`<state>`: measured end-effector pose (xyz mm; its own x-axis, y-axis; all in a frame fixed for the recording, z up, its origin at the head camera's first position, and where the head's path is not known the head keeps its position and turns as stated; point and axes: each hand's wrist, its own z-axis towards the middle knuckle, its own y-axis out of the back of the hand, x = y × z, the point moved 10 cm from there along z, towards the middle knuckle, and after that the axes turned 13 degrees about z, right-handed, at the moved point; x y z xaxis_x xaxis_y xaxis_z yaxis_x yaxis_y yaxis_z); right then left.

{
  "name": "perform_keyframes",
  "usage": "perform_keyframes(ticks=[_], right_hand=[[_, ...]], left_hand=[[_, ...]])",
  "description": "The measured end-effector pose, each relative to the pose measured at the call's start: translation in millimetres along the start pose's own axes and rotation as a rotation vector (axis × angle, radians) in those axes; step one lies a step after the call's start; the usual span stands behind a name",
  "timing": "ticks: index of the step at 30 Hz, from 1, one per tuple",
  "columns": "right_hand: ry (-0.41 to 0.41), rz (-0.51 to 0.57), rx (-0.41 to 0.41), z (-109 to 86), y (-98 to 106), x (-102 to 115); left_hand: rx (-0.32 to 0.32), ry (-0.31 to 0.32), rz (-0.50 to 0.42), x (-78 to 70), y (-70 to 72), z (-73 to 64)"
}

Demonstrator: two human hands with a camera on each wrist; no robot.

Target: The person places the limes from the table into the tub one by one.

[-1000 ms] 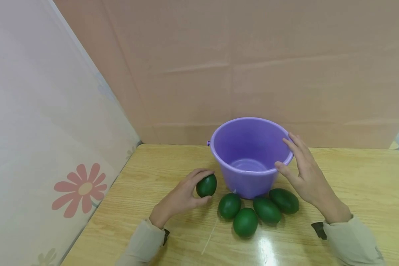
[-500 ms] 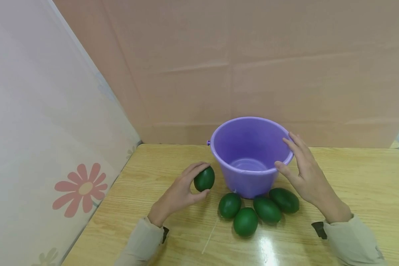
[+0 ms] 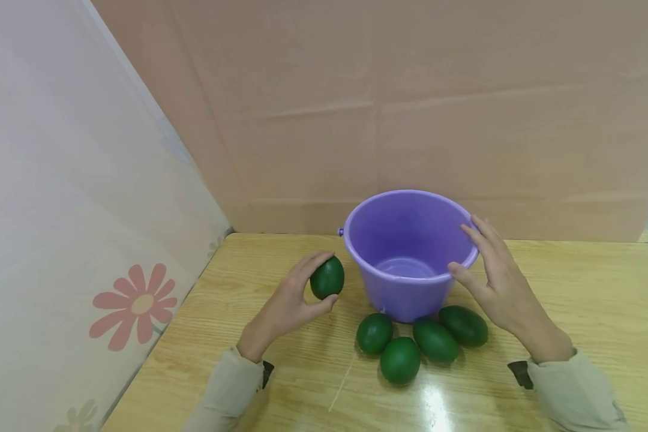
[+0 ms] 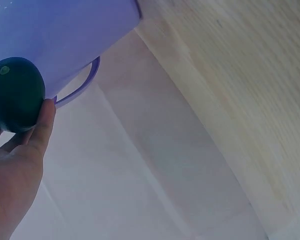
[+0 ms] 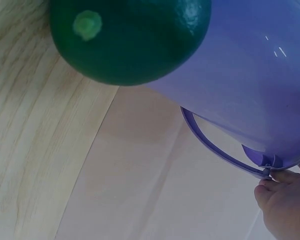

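Between thumb and fingers, my left hand [image 3: 288, 300] grips a dark green avocado [image 3: 327, 278], raised above the table to the left of the purple bucket [image 3: 405, 300]. The left wrist view shows the same avocado [image 4: 17, 95] up close, overlapping the bucket's side [image 4: 65, 35]. My right hand [image 3: 499, 285] holds the bucket's rim at the right, thumb at the front and fingertips over the edge. In the right wrist view those fingers [image 5: 285, 195] are beside the handle's pivot. Several more avocados [image 3: 400, 360] lie close together in front of the bucket.
The bucket's handle [image 5: 215, 150] hangs down behind it. A wood-grain table [image 3: 259, 258] carries everything and ends at a tan cloth backdrop [image 3: 302, 120]. On the left stands a pale panel [image 3: 59, 180] with a printed red flower [image 3: 142, 304].
My left hand has lifted the avocado and carried it slightly left and toward the back. The right hand, bucket and avocados on the table have stayed in place.
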<state>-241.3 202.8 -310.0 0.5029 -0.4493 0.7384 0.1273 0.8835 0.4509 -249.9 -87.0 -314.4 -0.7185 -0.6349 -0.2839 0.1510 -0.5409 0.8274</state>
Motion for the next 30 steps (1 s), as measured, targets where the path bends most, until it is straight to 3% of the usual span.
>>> perform_keyframes(ticks=[16,30], right_hand=[[0.06,-0.048,-0.009,0.5,2.4,3.8],[0.08,-0.05,-0.026,1.6,1.9,4.6]], left_hand=[[-0.047,0.083,0.014,6.2,16.8,6.3],[-0.127,0.041,0.021,-4.9,32.1,20.1]])
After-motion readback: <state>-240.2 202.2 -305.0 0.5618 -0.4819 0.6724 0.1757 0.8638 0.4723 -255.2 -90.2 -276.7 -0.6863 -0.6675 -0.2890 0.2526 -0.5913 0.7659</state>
